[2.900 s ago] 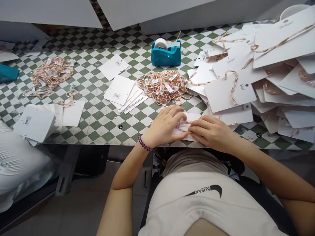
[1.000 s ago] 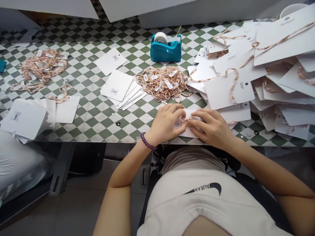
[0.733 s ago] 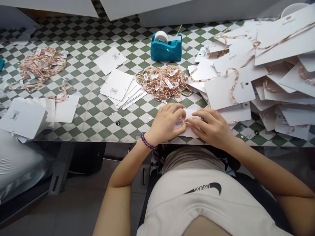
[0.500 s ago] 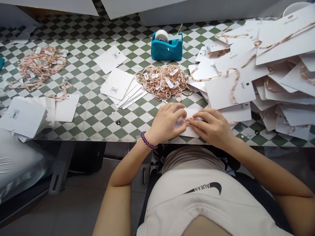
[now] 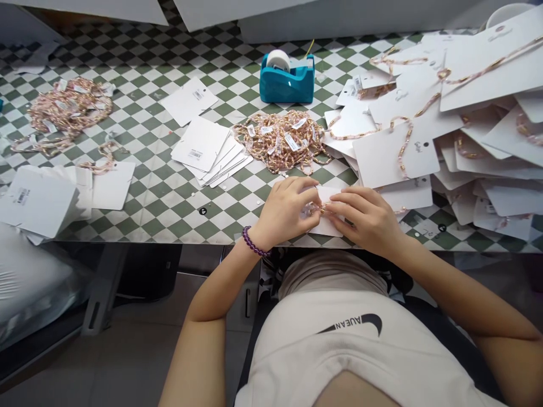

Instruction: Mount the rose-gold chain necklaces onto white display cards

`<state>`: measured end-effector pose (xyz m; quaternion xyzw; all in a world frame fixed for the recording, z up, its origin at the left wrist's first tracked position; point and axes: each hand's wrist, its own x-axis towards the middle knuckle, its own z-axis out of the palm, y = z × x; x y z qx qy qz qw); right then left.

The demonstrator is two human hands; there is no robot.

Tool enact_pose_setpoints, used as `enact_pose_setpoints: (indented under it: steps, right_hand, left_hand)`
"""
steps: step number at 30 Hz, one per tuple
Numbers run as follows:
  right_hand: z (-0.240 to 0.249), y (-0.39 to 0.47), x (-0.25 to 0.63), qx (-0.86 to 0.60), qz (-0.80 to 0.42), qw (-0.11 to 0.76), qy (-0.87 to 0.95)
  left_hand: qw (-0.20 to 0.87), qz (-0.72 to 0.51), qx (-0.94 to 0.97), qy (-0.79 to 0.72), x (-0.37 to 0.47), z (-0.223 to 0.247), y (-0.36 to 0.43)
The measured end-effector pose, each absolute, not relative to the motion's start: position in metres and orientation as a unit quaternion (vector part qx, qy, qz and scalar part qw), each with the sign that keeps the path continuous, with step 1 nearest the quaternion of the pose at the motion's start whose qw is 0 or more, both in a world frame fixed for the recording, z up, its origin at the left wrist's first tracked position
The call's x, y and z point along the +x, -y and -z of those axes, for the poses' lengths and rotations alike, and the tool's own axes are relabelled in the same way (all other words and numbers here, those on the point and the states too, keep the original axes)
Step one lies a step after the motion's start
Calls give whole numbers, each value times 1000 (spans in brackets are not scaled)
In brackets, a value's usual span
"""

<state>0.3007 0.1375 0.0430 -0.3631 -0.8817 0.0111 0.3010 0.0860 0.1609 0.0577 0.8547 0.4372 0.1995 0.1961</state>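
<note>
Over a white card (image 5: 329, 227) near the table's front edge, my left hand (image 5: 288, 208) and my right hand (image 5: 365, 217) meet, fingertips almost touching. Between them is a pink and gold beaded strand (image 5: 321, 208). My left thumb and fingers are pinched on its left part, and my right fingertips grip it from the right. The strand's ends are hidden by my fingers. Just beyond my hands lies a pile of similar beaded strands (image 5: 283, 141) with small white tags.
A teal tape dispenser (image 5: 286, 85) stands behind the pile. Blank white cards (image 5: 203, 144) are stacked to the left. Many cards with strands (image 5: 396, 152) heap up at the right. Another strand pile (image 5: 70, 107) and more cards (image 5: 38, 198) lie far left.
Both hands stay almost in place, with only slight finger movement at the strand. The view has shifted very slightly.
</note>
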Motion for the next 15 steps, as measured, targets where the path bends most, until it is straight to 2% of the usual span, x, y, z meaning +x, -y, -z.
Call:
enact_pose_setpoints:
  steps: [15]
  right_hand:
    - [-46, -139, 301, -336, 22, 273, 901]
  left_hand:
    - [190, -217, 866, -409, 82, -52, -161]
